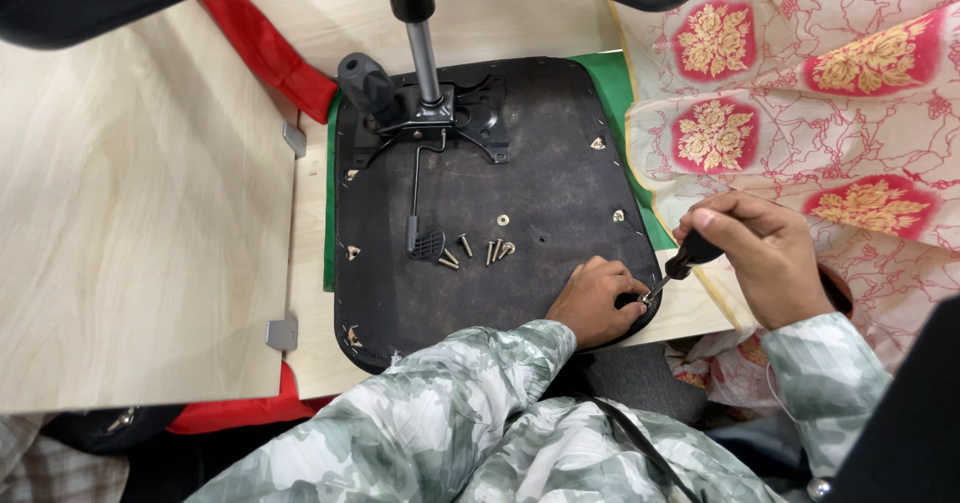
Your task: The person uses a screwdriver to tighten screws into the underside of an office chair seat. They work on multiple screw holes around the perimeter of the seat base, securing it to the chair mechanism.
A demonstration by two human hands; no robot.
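Note:
A black chair seat base (540, 183) lies upside down on a wooden table, with its metal mechanism plate and lever (420, 113) at the far end. My left hand (597, 300) rests on the near right corner of the seat, fingertips pinched at a small screw under the tool tip. My right hand (765, 258) grips a black-handled screwdriver (680, 266), tip angled down to that corner. Several loose screws (480, 251) and a washer (503, 220) lie on the seat's middle.
A gas-lift column (420, 33) rises from the mechanism. Green cloth (618, 93) and red cloth (265, 53) lie under the seat. A patterned pink and gold fabric (800, 93) covers the right side. Metal brackets (281, 334) sit on the light wooden tabletop's (130, 213) edge.

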